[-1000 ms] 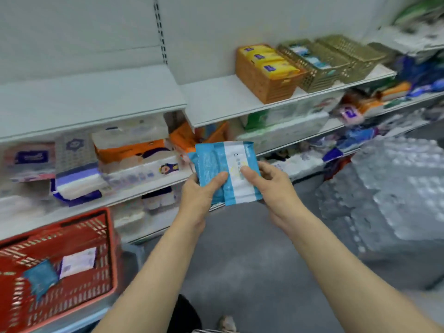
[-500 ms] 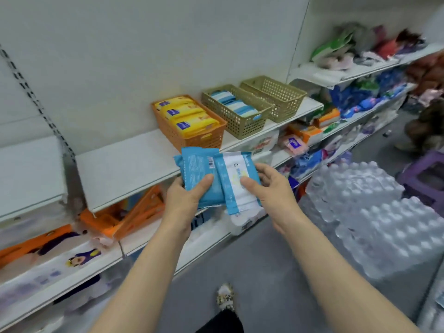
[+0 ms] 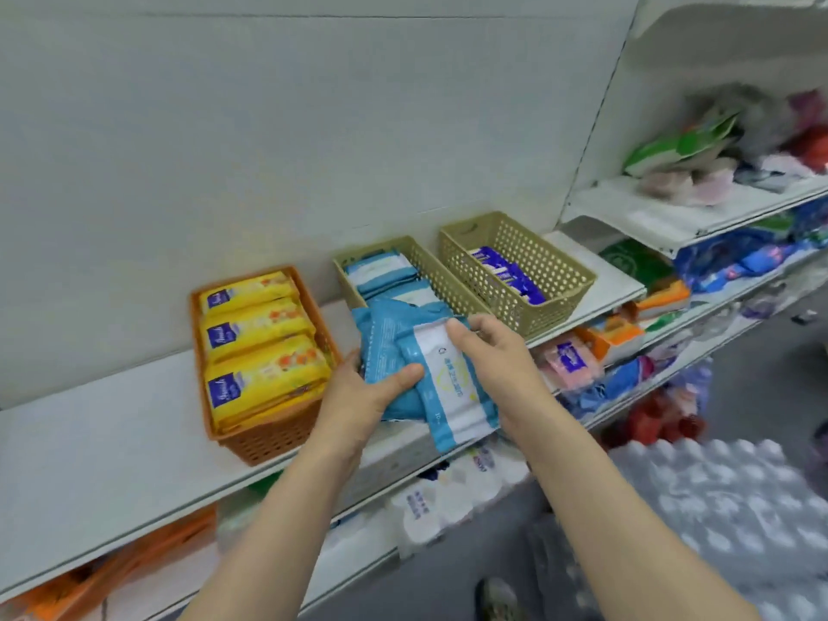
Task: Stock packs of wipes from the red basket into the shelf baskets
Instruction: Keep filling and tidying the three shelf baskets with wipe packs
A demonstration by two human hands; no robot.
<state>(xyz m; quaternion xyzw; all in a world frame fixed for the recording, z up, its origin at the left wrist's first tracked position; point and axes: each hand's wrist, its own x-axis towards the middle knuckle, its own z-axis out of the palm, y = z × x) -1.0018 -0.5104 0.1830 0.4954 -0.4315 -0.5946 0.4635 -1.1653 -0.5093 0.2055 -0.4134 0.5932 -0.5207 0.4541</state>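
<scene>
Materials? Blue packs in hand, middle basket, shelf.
Blue packs: soft plastic film, slight sheen; it creases under the left hand and right hand. Middle basket: rigid moulded plastic, matte olive, regular perforations. Shelf: probably painted sheet metal, smooth white; thin flat edge.

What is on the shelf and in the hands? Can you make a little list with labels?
left hand: left hand grips the blue wipes packs
right hand: right hand holds the same packs from the other side
packs position: at the front of the middle tan basket
middle tan basket: already has blue and white packs
orange basket: yellow packs, left of the middle one
right tan basket: dark blue packs
shelf: white, bears all three baskets
</scene>
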